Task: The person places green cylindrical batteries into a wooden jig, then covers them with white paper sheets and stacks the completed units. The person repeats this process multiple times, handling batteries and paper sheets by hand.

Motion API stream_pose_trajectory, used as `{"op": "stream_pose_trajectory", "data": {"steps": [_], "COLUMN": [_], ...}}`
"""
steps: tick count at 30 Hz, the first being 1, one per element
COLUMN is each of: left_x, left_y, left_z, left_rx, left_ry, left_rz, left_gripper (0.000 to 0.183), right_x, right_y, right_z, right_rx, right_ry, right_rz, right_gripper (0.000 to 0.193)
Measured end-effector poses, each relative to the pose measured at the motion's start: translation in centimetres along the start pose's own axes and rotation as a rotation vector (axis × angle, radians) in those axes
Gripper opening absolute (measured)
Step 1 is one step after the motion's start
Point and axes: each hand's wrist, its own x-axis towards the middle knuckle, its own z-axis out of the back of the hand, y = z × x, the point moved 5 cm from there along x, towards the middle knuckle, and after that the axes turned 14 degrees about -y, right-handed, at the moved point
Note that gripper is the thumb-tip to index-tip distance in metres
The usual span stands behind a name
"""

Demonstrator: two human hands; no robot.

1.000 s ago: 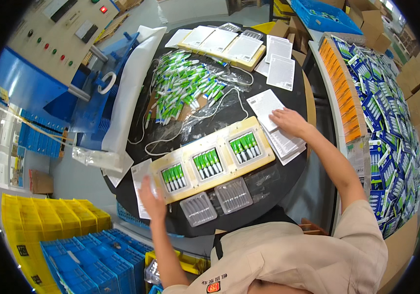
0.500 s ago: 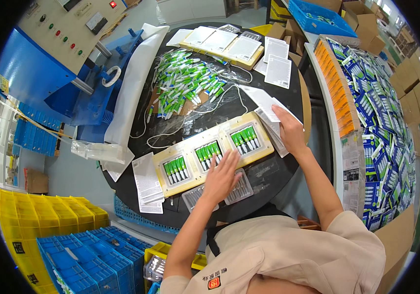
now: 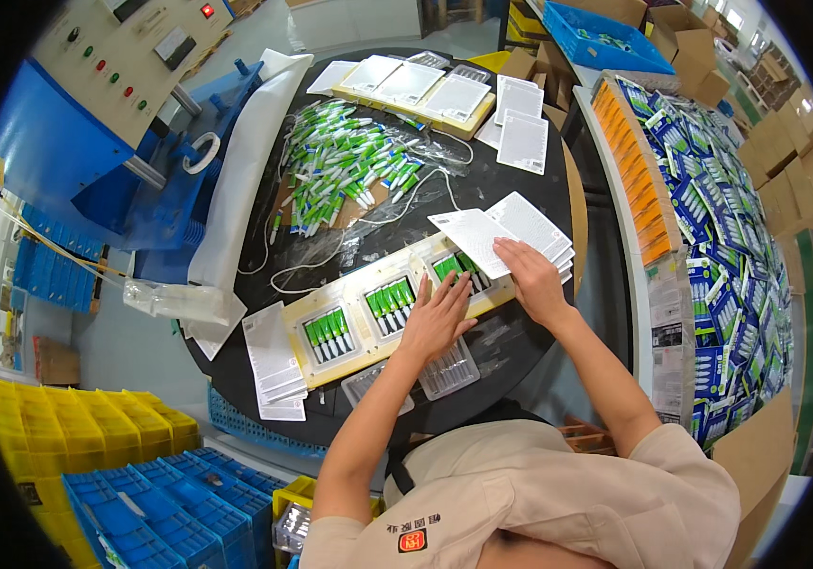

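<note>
A long cream tray [image 3: 316, 302] lies across the near side of the black round table, its three windows holding green tubes with black ends [image 3: 387, 305] in clear blister shells. My left hand [image 3: 437, 321], fingers spread, is over the tray between the middle and right windows and grips nothing. In my right hand [image 3: 534, 280] is a white printed card [image 3: 473, 235], held by its near edge; its far end reaches over the right window. The thumb beneath is hidden. More white cards [image 3: 528, 223] lie fanned just beyond that hand.
Loose green-and-white tubes [image 3: 340, 171] are heaped at the back, beside a white cord [image 3: 401, 216]. A card-topped tray [image 3: 454, 119] stands behind. Cards [image 3: 274, 360] lie left; empty clear blister shells [image 3: 449, 370] lie near me. A blue machine [image 3: 65, 133] stands left, packed blister cards [image 3: 719, 237] right.
My right hand has moved left and toward me, bringing a white card from the fanned stack over the tray's right end. My left hand has shifted slightly, with fingers wider apart.
</note>
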Motion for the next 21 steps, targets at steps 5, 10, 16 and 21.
{"op": "stream_pose_trajectory", "data": {"steps": [5,10,16,21], "left_x": [-3.2,-13.8,-26.6,-30.9], "left_y": [1.8,6.4,10.0,10.8], "left_z": [3.6,10.4,16.9,17.0], "left_rx": [-0.159,-0.081,0.16,0.154], "left_ry": [-0.142,-0.483,-0.611,-0.341], "left_rz": [0.234,0.63,0.915,0.997], "left_gripper": [0.054,0.034,0.029,0.049], "right_x": [-0.8,-3.9,-7.9,-7.2], "right_y": [0.7,3.1,4.0,4.6], "right_z": [-0.5,-2.5,-3.8,-5.0], "right_rx": [-0.044,-0.118,-0.18,-0.229], "right_ry": [0.003,0.102,0.2,0.317], "right_rz": [0.082,0.192,0.176,0.153], "right_gripper": [0.053,0.044,0.043,0.046]}}
